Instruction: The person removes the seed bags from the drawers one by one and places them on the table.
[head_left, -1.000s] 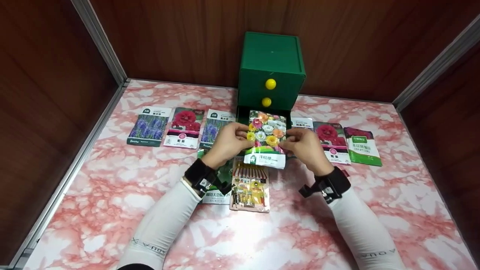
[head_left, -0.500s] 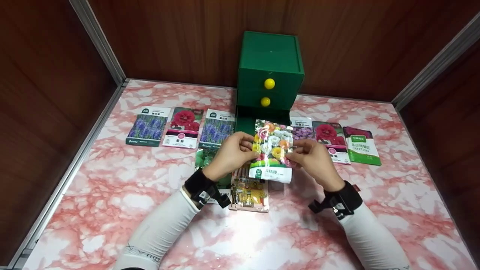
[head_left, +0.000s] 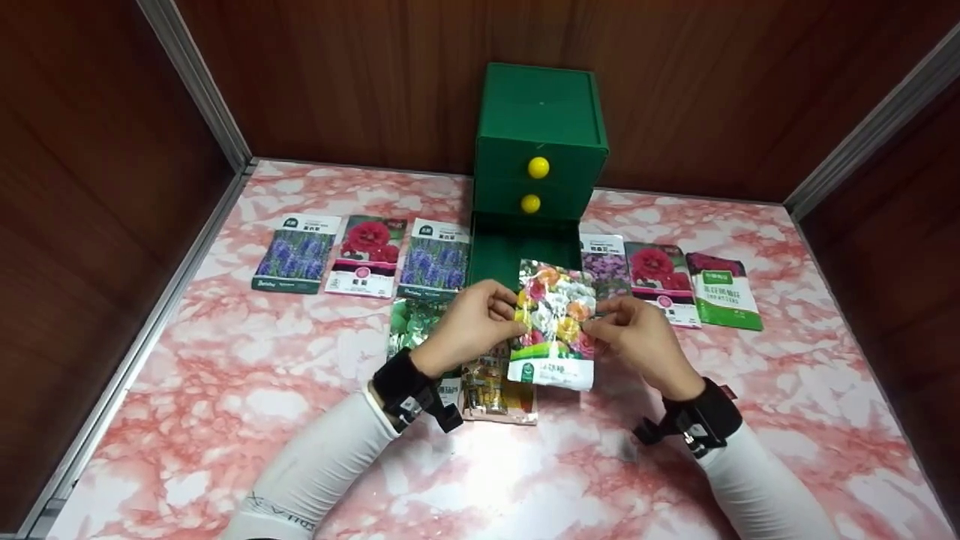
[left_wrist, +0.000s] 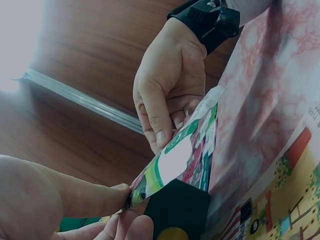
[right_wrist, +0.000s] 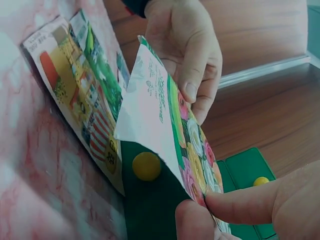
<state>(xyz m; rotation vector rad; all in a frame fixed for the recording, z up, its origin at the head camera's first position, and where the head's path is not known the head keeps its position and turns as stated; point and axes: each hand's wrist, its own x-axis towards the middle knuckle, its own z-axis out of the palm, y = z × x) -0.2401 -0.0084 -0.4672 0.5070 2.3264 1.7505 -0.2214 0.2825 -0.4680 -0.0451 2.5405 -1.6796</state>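
A seed packet (head_left: pixel 553 330) printed with many-coloured flowers hangs between my hands, its white label end toward me. My left hand (head_left: pixel 480 321) pinches its left edge between thumb and fingers. At the opposite edge, the thumb and fingers of my right hand (head_left: pixel 636 334) pinch it too. Behind the packet, the bottom drawer (head_left: pixel 517 247) of a green cabinet (head_left: pixel 541 105) is pulled out; the packet overlaps its front in the head view. In the right wrist view, the drawer's yellow knob (right_wrist: pixel 146 166) shows below the packet.
Lavender packets (head_left: pixel 296 255) and a red-flower packet (head_left: pixel 367 255) lie left of the drawer. To its right lie a purple-flower packet (head_left: pixel 606 262), another red-flower packet (head_left: pixel 660 277) and a green-white packet (head_left: pixel 726 292). A green packet (head_left: pixel 411 322) and a yellow illustrated packet (head_left: pixel 499 394) lie in front.
Both hands have drawn the flower packet toward me and slightly right, away from over the drawer. More of the drawer's inside now shows.
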